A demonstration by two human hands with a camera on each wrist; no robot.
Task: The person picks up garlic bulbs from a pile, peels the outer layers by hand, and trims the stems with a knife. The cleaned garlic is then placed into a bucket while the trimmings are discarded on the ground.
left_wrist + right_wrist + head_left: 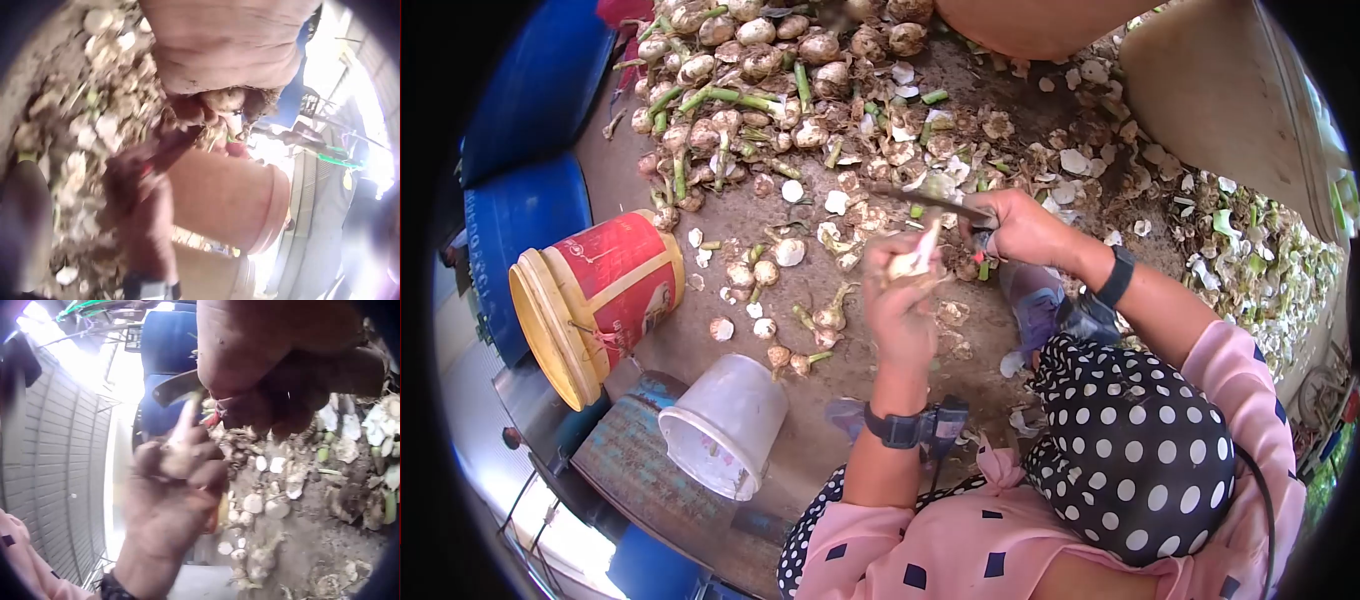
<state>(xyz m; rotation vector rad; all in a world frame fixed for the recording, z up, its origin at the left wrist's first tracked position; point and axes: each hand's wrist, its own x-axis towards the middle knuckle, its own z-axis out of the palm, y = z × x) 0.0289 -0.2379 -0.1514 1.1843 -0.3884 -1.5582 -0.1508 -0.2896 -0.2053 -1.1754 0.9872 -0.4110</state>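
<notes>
A pale garlic bulb (912, 262) with its stem pointing up is gripped in my left hand (905, 290), fingers curled round it. My right hand (1025, 228) grips a knife (935, 202), its dark blade pointing left across the stem. In the right wrist view the blade (175, 387) lies right at the stem's top, above the left hand (178, 494). The left wrist view shows the bulb (224, 100) partly hidden under the left palm, with the right hand (140, 194) blurred beside it.
Soil-covered garlic bulbs (757, 62) are heaped at the far left, with trimmed ones scattered nearer. Peelings and stem pieces (1250, 250) cover the right. A red-and-yellow bucket (622, 290) and a whitish bucket (735, 410) lie tipped at the left; large tubs (1220, 90) stand at the back right.
</notes>
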